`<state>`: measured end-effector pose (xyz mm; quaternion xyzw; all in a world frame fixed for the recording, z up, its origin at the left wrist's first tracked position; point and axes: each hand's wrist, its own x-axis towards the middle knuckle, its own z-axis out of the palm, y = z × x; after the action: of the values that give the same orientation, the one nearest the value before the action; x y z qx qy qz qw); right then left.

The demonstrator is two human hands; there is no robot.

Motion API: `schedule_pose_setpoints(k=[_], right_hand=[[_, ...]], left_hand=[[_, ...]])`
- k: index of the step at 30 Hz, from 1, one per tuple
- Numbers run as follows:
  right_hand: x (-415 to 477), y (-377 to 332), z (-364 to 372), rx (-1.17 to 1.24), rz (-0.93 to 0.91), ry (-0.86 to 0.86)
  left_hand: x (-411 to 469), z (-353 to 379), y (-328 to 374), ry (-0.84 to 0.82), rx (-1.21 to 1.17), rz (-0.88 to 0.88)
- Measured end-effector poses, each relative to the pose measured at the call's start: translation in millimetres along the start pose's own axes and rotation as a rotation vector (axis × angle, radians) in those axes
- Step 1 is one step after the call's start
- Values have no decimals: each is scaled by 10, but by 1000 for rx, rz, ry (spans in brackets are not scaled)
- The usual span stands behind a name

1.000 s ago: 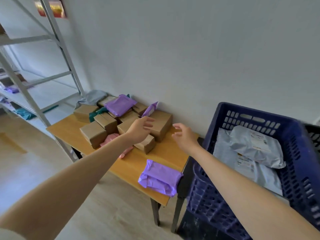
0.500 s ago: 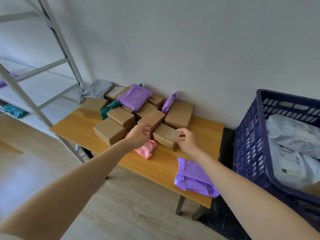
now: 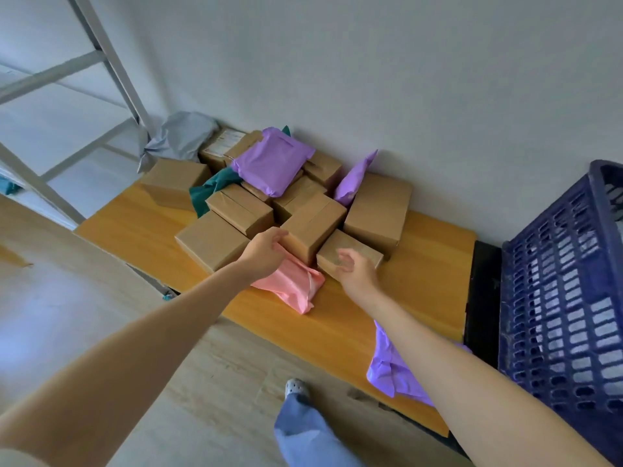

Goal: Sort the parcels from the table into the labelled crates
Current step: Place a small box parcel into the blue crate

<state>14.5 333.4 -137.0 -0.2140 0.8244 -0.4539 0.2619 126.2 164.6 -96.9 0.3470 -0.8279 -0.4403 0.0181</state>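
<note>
Sitting at the pile's front edge on the table point(image 3: 431, 264), a small brown box point(image 3: 359, 246) lies just beyond the right hand point(image 3: 354, 269), whose fingers are loosely spread, holding nothing. The left hand point(image 3: 264, 252) meets the corner of a taped box point(image 3: 313, 224) above a pink mailer point(image 3: 290, 284); I cannot tell whether it grips. A blue crate point(image 3: 556, 298) is cut off rightward.

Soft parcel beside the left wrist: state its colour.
Pink. The soft parcel shows best in the head view, the only one.
</note>
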Motion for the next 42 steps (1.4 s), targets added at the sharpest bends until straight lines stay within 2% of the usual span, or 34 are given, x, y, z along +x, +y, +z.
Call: schedule_pose_setpoints(k=[6, 12, 22, 28, 34, 38, 42], right_hand=[[546, 14, 228, 95, 107, 1], [928, 19, 411, 347, 255, -6], [1020, -88, 574, 364, 325, 84], [1003, -273, 629, 426, 379, 158], [901, -540, 648, 460, 349, 301], [834, -733, 634, 471, 322, 389], [746, -932, 644, 511, 278, 485]], left_hand=[[562, 2, -109, -62, 27, -23], [983, 47, -144, -50, -21, -103], [1402, 132, -209, -194, -113, -224], [1527, 123, -217, -277, -107, -169], [1607, -48, -209, -366, -159, -101], [1634, -198, -165, -364, -220, -60], [1599, -343, -145, -416, -254, 70]])
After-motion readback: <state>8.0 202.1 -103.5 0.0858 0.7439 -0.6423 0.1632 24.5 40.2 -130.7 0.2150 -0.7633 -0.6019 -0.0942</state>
